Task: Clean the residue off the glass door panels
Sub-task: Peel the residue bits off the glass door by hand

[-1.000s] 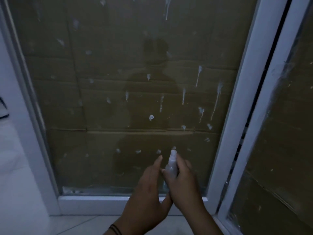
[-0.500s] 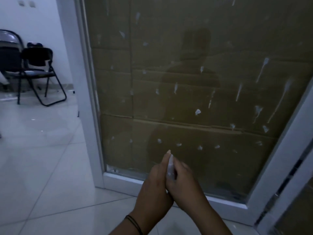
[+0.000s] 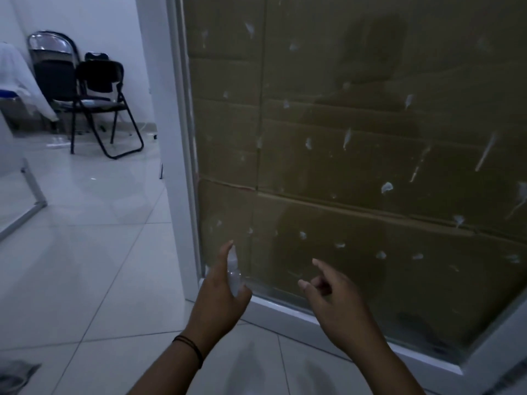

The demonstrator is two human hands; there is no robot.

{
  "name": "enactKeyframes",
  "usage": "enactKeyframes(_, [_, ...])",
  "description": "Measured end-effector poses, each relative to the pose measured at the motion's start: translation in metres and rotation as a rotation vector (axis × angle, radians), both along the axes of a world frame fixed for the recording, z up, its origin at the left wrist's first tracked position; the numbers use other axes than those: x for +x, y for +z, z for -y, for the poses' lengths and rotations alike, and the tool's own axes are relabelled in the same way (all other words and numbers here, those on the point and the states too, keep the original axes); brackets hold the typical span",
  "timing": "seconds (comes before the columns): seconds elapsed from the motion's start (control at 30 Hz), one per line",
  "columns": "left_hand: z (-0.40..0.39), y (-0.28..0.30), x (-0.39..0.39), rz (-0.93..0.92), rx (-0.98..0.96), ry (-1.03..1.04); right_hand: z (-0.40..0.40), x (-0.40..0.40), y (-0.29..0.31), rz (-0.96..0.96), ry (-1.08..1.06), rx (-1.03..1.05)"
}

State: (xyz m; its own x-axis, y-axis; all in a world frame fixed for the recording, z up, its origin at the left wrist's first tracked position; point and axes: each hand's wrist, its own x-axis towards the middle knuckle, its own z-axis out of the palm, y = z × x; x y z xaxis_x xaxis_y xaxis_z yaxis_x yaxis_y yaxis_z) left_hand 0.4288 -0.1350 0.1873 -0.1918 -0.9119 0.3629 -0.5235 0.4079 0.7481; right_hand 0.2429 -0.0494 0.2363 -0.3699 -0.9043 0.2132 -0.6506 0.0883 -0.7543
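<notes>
A glass door panel (image 3: 356, 166) in a white frame (image 3: 182, 155) fills the right of the view, with brown cardboard behind it. White spots and drips of residue (image 3: 387, 187) are scattered over the glass. My left hand (image 3: 221, 297) grips a small clear spray bottle (image 3: 234, 273) near the panel's lower left corner, its nozzle pointing up. My right hand (image 3: 333, 300) hovers to the right of the bottle in front of the lower glass, fingers loosely curled, holding nothing.
White floor tiles (image 3: 94, 266) spread to the left. Black folding chairs (image 3: 94, 101) stand at the back left by a white wall. A grey cloth (image 3: 14, 374) lies at the bottom left corner. The frame's bottom rail (image 3: 285, 309) runs along the floor.
My right hand has let go of the spray bottle and moved off to the right. The bottle stays in my left hand. The view has swung left.
</notes>
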Motion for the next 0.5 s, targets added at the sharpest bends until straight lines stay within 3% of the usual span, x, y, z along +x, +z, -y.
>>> enactKeyframes(0.5, [0.047, -0.020, 0.020, -0.069, -0.013, 0.220, 0.030, -0.010, -0.020, -0.009, -0.054, 0.017])
